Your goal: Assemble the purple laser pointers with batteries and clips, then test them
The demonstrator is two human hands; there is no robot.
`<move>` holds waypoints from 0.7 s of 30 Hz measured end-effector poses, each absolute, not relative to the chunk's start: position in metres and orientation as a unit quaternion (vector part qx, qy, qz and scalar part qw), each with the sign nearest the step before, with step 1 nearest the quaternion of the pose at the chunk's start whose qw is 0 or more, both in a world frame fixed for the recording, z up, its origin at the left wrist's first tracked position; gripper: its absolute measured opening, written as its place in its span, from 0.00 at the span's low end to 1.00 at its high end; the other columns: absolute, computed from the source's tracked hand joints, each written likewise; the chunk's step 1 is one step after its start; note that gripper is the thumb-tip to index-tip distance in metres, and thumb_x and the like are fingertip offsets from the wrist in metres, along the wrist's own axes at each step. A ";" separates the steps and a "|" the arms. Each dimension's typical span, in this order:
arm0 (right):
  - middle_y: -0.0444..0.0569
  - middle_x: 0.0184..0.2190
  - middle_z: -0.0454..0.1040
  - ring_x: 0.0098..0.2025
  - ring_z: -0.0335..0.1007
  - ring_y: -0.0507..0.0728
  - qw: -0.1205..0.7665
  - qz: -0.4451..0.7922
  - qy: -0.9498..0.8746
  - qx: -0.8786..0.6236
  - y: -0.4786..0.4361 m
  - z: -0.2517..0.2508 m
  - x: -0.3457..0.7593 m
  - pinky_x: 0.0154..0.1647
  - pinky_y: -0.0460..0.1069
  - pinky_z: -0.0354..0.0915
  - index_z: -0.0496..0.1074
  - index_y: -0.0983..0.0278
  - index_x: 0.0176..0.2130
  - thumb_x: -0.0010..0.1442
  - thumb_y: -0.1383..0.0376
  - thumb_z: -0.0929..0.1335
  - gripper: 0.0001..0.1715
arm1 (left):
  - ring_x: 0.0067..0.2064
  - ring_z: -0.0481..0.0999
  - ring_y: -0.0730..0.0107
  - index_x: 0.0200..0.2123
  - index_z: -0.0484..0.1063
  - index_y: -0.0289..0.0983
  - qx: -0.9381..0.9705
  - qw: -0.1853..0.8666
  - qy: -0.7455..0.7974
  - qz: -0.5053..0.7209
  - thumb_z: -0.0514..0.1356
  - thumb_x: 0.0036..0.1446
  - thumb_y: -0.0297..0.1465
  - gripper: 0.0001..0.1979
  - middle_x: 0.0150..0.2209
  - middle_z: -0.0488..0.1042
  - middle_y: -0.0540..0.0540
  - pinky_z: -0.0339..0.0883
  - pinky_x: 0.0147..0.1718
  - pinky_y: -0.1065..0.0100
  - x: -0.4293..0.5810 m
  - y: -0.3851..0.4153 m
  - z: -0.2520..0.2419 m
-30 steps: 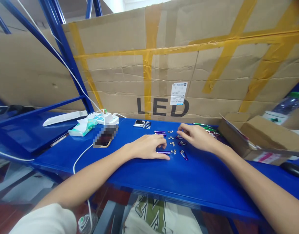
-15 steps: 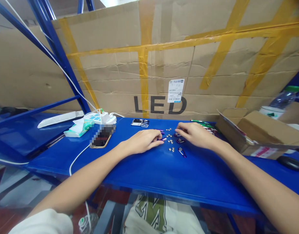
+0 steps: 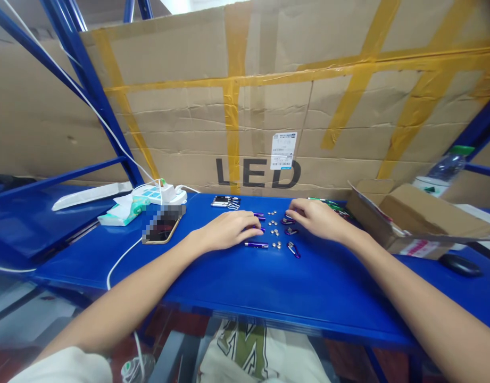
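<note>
My left hand (image 3: 227,230) rests on the blue table (image 3: 268,287) with its fingers curled round the end of a small purple tube (image 3: 261,230). A second purple tube (image 3: 256,245) lies just in front of that hand, and a third (image 3: 259,216) lies behind it. My right hand (image 3: 314,218) is closed, its fingertips pinching a small purple part (image 3: 287,221). Between the hands lie several silver button cells (image 3: 273,224). A purple clip (image 3: 293,249) and another purple part (image 3: 291,231) lie near my right hand.
A phone (image 3: 162,229) on a white cable lies to the left, with a power strip (image 3: 160,193) and a tissue pack (image 3: 119,211) behind it. An open cardboard box (image 3: 412,221), a bottle (image 3: 444,167) and a dark mouse (image 3: 460,264) stand at the right. A taped cardboard wall (image 3: 268,106) closes the back.
My left hand has drawn back a little to the left, and a purple tube now lies free in front of it. My right hand stays by the small purple parts. The camera has shifted slightly.
</note>
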State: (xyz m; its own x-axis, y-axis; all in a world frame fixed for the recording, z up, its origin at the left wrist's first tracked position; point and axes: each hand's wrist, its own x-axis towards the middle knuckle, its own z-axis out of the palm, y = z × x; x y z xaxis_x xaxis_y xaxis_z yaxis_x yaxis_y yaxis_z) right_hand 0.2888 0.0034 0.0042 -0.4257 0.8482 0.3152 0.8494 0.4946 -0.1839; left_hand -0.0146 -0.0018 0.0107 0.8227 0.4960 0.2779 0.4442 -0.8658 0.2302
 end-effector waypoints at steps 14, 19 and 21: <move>0.51 0.42 0.84 0.48 0.77 0.63 0.137 0.178 -0.918 -0.327 -0.016 0.009 0.261 0.53 0.56 0.66 0.84 0.60 0.44 0.70 0.51 0.72 0.17 | 0.45 0.79 0.60 0.47 0.82 0.37 0.951 0.085 0.259 0.147 0.66 0.67 0.49 0.21 0.43 0.78 0.43 0.69 0.44 0.64 -0.013 -0.003 0.011; 0.51 0.43 0.84 0.49 0.77 0.64 0.101 0.153 -0.926 -0.329 -0.019 0.005 0.256 0.55 0.58 0.64 0.84 0.59 0.44 0.68 0.56 0.74 0.11 | 0.46 0.80 0.58 0.47 0.82 0.38 0.958 0.086 0.241 0.128 0.66 0.67 0.47 0.18 0.43 0.79 0.42 0.69 0.44 0.63 -0.011 -0.003 0.006; 0.50 0.41 0.82 0.47 0.76 0.64 0.095 0.144 -0.932 -0.320 -0.020 0.004 0.255 0.54 0.57 0.64 0.83 0.59 0.42 0.70 0.59 0.73 0.08 | 0.46 0.80 0.58 0.47 0.83 0.38 0.960 0.092 0.233 0.125 0.67 0.67 0.46 0.17 0.44 0.80 0.42 0.69 0.45 0.63 -0.009 -0.003 0.002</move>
State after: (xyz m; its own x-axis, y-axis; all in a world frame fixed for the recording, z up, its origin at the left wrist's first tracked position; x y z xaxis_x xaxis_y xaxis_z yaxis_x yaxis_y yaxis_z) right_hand 0.2546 -0.0197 0.0036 -0.7767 0.6241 0.0852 0.5695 0.7535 -0.3285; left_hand -0.0093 -0.0033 0.0023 0.8605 0.4696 0.1976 0.4237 -0.8749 0.2344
